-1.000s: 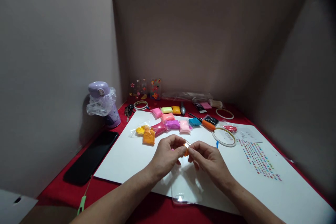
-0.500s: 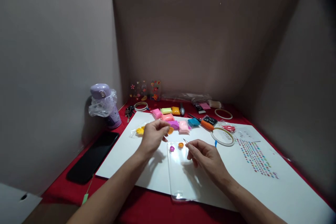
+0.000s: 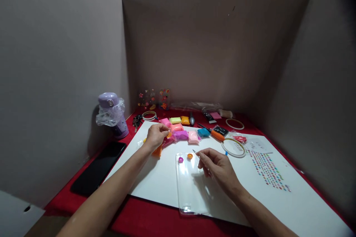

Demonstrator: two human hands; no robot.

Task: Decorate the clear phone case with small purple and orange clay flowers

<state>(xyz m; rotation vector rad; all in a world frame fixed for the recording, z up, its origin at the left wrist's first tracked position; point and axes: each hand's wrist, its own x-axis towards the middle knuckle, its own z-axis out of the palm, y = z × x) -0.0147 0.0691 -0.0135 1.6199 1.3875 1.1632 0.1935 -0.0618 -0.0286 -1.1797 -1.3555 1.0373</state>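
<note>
My left hand (image 3: 157, 136) is over the left part of the white board, its fingertips pinched on a small orange piece of clay (image 3: 169, 134). Below that wrist lies an orange clay packet (image 3: 157, 151), partly covered. My right hand (image 3: 215, 161) grips a thin pointed metal tool (image 3: 195, 153), its tip aimed left just above the clear phone case (image 3: 191, 189). Near the case's top edge sit a small purple clay flower (image 3: 180, 160) and an orange clay flower (image 3: 190, 156). The tool's other end is hidden in my fingers.
Several colored clay packets (image 3: 181, 135) lie behind the case. An orange-handled tool (image 3: 217, 135), an embroidery hoop (image 3: 233, 147) and a gem sticker sheet (image 3: 268, 170) are on the right. At left are a black phone (image 3: 98, 168) and a purple bottle (image 3: 120, 124).
My left hand has moved left, away from the case, with the orange clay piece at its fingertips. The right hand stays nearly in place with the tool. The camera view has tilted slightly.
</note>
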